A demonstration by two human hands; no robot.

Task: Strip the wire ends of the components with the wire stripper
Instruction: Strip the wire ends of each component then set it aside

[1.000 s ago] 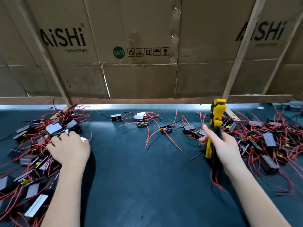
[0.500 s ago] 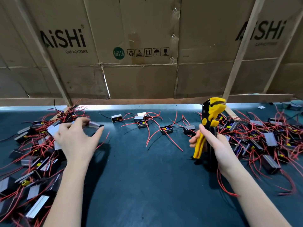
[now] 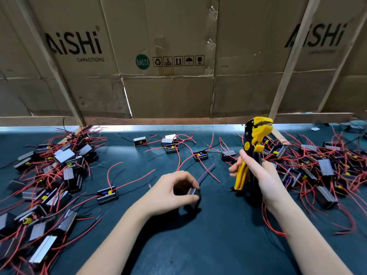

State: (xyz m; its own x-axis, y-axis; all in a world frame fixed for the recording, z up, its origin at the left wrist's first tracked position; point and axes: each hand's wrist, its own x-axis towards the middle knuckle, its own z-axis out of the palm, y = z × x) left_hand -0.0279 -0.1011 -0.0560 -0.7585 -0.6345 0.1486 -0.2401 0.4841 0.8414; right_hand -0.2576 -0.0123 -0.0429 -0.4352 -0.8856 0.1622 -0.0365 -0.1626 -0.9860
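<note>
— Since half a second ago the left hand point(image 3: 168, 193) has carried one component point(image 3: 193, 196) away from the left pile point(image 3: 49, 175) to the middle of the dark mat point(image 3: 198, 245), near the stripper.

— How is it held?

— Thumb and fingers curl round the small black box, pinching it low over the mat. Its wires point(image 3: 207, 171) trail up and to the right, blurred, toward the tool. I judge that is deliberate: the loose ends face the stripper's mouth.

— And the wire stripper point(image 3: 252, 155)?

— Upright in the right hand point(image 3: 258, 175), fingers wrapped round the black handle, the yellow handle standing off from it. Its yellow-and-black head tops the tool and looks parted, so I'd say it is ready to take a wire. The tool has barely shifted, tilting a little more upright.

— So where does the job stand?

— No wire is in the head yet; the step in hand looks like feeding the ends in.

— What surrounds them?

— Another heap point(image 3: 317, 165) of red-wired boxes lies to the right, a few strays point(image 3: 170, 144) lie along the far edge, and one single box point(image 3: 107, 195) sits just left of the left hand. Cardboard cartons point(image 3: 178, 86) wall off the back.
</note>
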